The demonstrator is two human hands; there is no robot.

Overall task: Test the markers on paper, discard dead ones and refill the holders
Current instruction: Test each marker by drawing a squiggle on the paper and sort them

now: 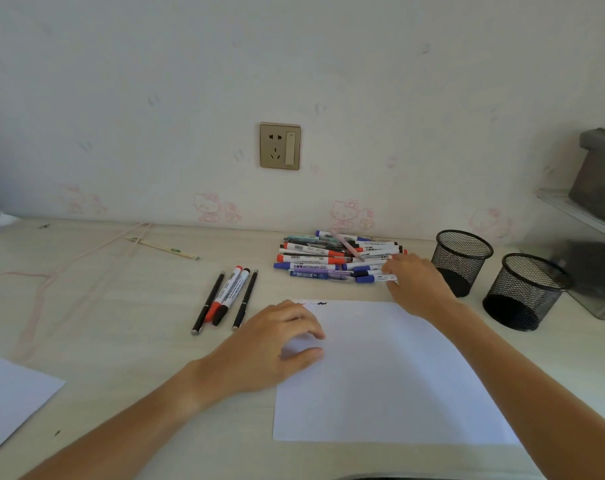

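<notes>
The left hand rests loosely curled on the paper's near edge, pinning it for testing; the right hand reaches into the marker pile ahead, fingertips on one, grip unclear; empty holders wait just right of it

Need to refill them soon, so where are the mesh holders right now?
In the head view, both mesh holders stand at right on the desk, just right of the marker pile.

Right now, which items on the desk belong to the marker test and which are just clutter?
Job:
pile of markers
four set-aside pens
test paper
two mesh holders
right hand reaching into the pile
left hand on the paper

Lying about:
pink cable
wrapped chopsticks
spare sheet
</notes>
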